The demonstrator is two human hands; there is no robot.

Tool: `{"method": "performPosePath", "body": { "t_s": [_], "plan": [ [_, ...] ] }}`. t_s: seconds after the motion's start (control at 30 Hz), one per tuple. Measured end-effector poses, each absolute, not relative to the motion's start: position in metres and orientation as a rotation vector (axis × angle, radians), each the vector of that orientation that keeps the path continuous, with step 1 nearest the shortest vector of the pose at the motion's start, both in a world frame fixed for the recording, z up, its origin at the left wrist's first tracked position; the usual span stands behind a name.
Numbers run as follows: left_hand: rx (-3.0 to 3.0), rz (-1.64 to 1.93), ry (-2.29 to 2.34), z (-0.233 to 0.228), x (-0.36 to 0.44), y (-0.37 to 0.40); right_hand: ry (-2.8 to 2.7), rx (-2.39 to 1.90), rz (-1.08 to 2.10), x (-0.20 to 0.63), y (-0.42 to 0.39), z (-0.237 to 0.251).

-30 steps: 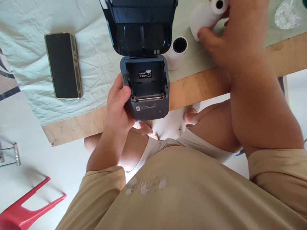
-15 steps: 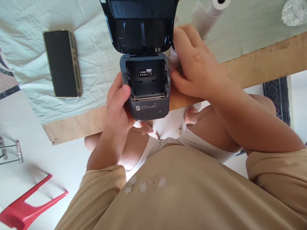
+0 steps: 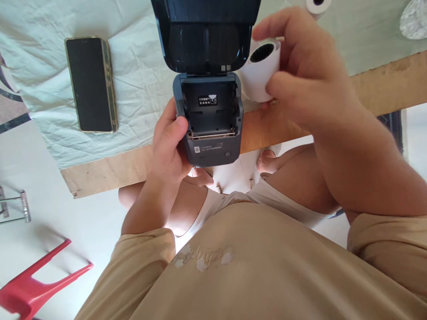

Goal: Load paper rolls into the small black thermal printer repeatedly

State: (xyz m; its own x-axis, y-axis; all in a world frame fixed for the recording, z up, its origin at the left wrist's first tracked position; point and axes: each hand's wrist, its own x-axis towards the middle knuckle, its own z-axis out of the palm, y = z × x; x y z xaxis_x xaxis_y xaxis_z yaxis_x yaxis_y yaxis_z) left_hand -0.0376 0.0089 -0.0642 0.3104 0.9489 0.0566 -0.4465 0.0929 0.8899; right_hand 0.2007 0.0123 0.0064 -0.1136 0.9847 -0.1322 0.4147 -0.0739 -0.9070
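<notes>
My left hand [image 3: 170,144] grips the left side of a dark grey label printer [image 3: 213,153], its thumb on the printer's upper edge. The printer's black lid [image 3: 205,40] is swung up and back, baring a hollow compartment with a small printed sticker [image 3: 207,100] inside. Just right of the printer, my right hand [image 3: 296,71] is curled round a white paper roll [image 3: 262,73] with a dark core. Its thumb lies against the roll's lower side, and the other fingers reach over the far side, partly hidden.
A phone in a clear case [image 3: 91,84] lies on the pale cloth [image 3: 140,58] at left. Another white roll [image 3: 318,6] and a clear crystal-like object [image 3: 415,20] stand at upper right. The table's wooden edge [image 3: 106,173] runs in front of me; a red stool [image 3: 30,289] is on the floor.
My right hand has moved right and up from beside the printer, bringing the white roll out into fuller view. The printer in my left hand appears slightly further right.
</notes>
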Motion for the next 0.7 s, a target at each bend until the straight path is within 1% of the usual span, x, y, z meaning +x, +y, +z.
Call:
{"method": "performPosePath", "body": {
  "t_s": [0.07, 0.13, 0.27, 0.37, 0.53, 0.6, 0.7],
  "plan": [
    [0.978, 1.143, 0.671, -0.063, -0.0372, 0.0086, -1.489, -1.543, 1.338, 0.2016, 0.0119, 0.0105],
    [0.968, 1.14, 0.692, -0.0617, -0.0361, 0.0083, -1.457, -1.597, 1.439, 0.2024, 0.012, 0.0135],
    [0.959, 1.142, 0.719, -0.0595, -0.0338, 0.0081, -1.467, -1.68, 1.448, 0.2041, 0.0118, 0.0156],
    [0.961, 1.149, 0.722, -0.0599, -0.0338, 0.0089, -1.398, -1.63, 1.492, 0.2042, 0.0122, 0.0162],
    [0.986, 1.137, 0.647, -0.063, -0.0351, 0.009, -1.118, -1.543, 1.637, 0.1999, 0.0172, 0.0148],
    [0.963, 1.153, 0.64, -0.0635, -0.0345, 0.0075, -1.038, -1.534, 1.638, 0.199, 0.0175, 0.0141],
    [0.936, 1.18, 0.625, -0.0638, -0.0331, 0.0055, -1.065, -1.501, 1.61, 0.2002, 0.0143, 0.0141]
  ]
}}
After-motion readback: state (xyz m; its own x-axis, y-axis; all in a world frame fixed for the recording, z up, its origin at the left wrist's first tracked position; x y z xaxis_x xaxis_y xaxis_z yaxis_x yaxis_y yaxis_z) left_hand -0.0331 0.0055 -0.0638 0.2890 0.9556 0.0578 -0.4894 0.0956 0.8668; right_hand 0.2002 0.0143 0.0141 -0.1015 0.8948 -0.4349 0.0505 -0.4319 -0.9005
